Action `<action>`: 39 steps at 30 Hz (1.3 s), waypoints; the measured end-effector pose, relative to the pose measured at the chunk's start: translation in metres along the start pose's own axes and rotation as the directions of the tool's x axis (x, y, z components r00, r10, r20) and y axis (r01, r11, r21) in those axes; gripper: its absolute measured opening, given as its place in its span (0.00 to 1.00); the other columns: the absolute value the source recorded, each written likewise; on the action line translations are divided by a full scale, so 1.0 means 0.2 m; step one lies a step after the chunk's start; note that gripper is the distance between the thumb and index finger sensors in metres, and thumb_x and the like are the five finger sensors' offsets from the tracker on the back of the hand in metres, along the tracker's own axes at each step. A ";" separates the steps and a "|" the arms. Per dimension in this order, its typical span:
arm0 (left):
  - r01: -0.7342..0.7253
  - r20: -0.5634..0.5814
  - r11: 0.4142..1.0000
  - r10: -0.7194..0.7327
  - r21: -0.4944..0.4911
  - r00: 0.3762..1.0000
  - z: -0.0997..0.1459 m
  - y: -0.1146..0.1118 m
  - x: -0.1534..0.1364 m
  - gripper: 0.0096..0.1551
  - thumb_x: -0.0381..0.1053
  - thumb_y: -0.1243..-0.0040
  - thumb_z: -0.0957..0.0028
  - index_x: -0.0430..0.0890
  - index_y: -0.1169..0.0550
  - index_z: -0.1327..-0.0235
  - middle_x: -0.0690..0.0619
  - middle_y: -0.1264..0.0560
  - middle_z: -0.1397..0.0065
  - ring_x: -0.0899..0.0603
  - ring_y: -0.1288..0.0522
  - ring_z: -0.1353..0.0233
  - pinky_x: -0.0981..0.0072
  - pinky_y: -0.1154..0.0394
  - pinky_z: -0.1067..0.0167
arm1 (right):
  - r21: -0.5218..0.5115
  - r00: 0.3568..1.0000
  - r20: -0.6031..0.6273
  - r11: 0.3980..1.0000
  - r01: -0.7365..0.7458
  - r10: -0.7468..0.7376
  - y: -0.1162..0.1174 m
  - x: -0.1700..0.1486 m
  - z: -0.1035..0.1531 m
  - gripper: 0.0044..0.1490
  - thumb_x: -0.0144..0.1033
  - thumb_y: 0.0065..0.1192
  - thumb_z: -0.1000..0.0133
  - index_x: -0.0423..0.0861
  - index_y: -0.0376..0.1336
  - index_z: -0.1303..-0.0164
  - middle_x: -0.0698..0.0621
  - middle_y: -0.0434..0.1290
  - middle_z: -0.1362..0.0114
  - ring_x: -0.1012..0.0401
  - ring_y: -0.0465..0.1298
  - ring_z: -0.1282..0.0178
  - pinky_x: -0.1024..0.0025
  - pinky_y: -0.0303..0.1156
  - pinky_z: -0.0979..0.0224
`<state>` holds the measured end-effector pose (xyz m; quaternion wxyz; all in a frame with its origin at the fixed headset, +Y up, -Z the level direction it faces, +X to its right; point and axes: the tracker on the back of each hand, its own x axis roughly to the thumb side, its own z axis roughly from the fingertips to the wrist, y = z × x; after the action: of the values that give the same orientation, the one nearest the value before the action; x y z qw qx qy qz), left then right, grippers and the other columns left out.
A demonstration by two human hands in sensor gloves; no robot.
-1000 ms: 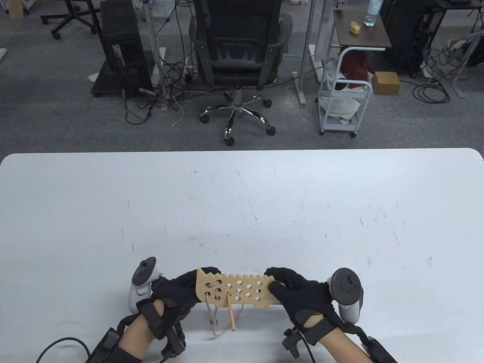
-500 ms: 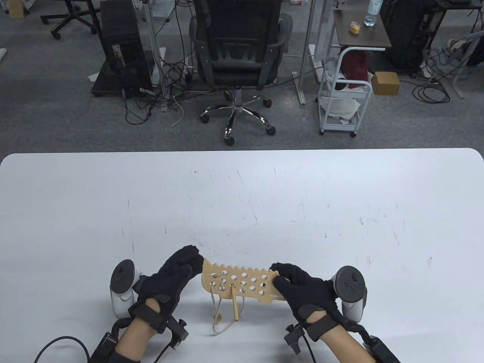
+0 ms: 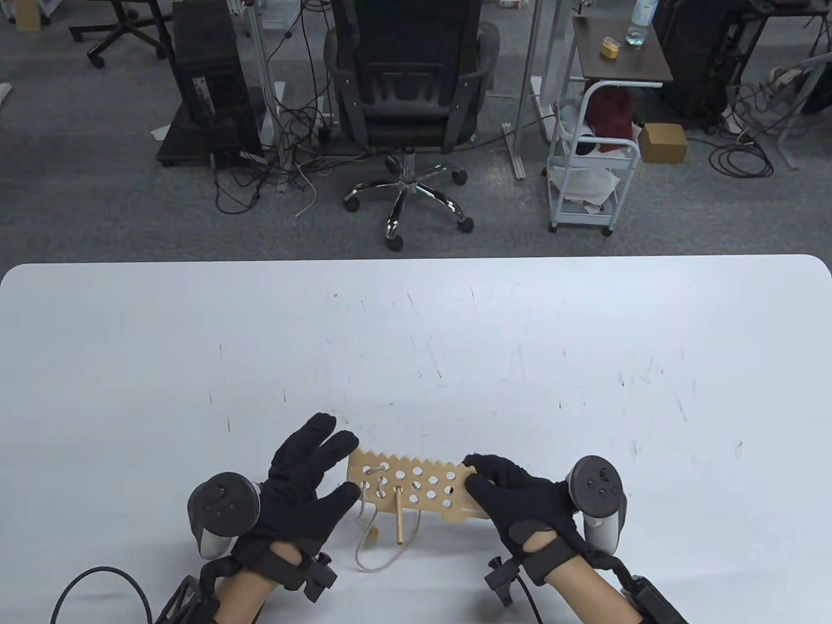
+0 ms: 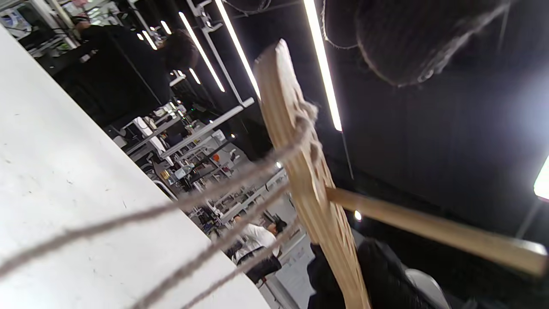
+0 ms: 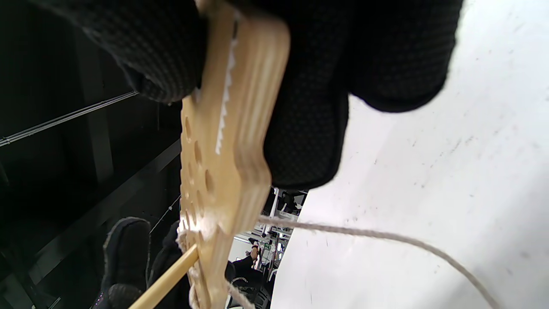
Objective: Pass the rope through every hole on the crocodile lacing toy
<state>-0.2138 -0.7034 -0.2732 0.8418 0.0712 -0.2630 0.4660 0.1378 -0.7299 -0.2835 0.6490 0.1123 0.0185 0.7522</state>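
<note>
Crocodile board (image 3: 416, 486) sits near the table's (image 3: 416, 338) front edge, with wide bare surface beyond it. Your right hand (image 3: 520, 504) pinches its right end. Your left hand (image 3: 305, 484), which gripped the left end a second ago, now hovers beside it, fingers spread. Rope (image 3: 383, 552) and wooden needle (image 3: 399, 517) hang from the holes.

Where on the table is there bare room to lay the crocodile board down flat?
The table is bare from its far edge down to the hands, and out to both side edges. It is crowded only at the near middle: left hand, crocodile board, dangling rope with wooden needle, right hand.
</note>
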 end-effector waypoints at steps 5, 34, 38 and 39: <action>0.136 0.054 0.989 -0.132 -0.066 0.990 0.00 -0.05 0.06 0.34 0.58 0.31 0.53 0.76 0.30 0.32 0.53 0.56 0.14 0.37 0.61 0.16 0.37 0.57 0.22 | 0.005 1.000 -0.020 1.000 0.009 -0.009 0.01 -0.01 0.00 0.29 0.42 0.70 0.49 0.40 0.70 0.43 0.46 0.86 0.49 0.54 0.90 0.57 0.57 0.80 0.51; 0.213 0.027 0.976 -0.212 -0.038 0.977 0.00 -0.09 0.05 0.25 0.58 0.30 0.56 0.70 0.20 0.43 0.51 0.48 0.15 0.36 0.60 0.15 0.35 0.60 0.23 | 0.019 0.998 -0.045 0.999 -0.045 0.045 0.03 -0.03 0.00 0.29 0.42 0.70 0.49 0.39 0.69 0.42 0.46 0.85 0.49 0.54 0.89 0.56 0.57 0.80 0.51; 0.218 -0.009 0.976 -0.218 0.001 0.976 0.00 -0.06 0.02 0.25 0.58 0.31 0.55 0.69 0.21 0.43 0.50 0.45 0.16 0.35 0.57 0.15 0.35 0.58 0.23 | 0.009 0.997 -0.053 0.999 -0.049 0.049 0.02 -0.03 0.00 0.29 0.42 0.70 0.49 0.39 0.69 0.42 0.46 0.86 0.49 0.54 0.89 0.56 0.57 0.80 0.51; 0.220 -0.019 0.975 -0.220 0.009 0.975 -0.01 -0.05 0.01 0.25 0.58 0.31 0.56 0.68 0.21 0.43 0.50 0.44 0.16 0.35 0.56 0.15 0.35 0.58 0.23 | 0.006 0.997 -0.055 0.999 -0.049 0.049 0.02 -0.03 0.00 0.29 0.42 0.69 0.49 0.39 0.69 0.42 0.46 0.86 0.49 0.54 0.89 0.56 0.57 0.80 0.51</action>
<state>-0.2047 -0.7063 -0.2716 0.8900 0.1003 -0.2437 0.3720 0.1353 -0.7356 -0.2838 0.6294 0.0935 0.0353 0.7706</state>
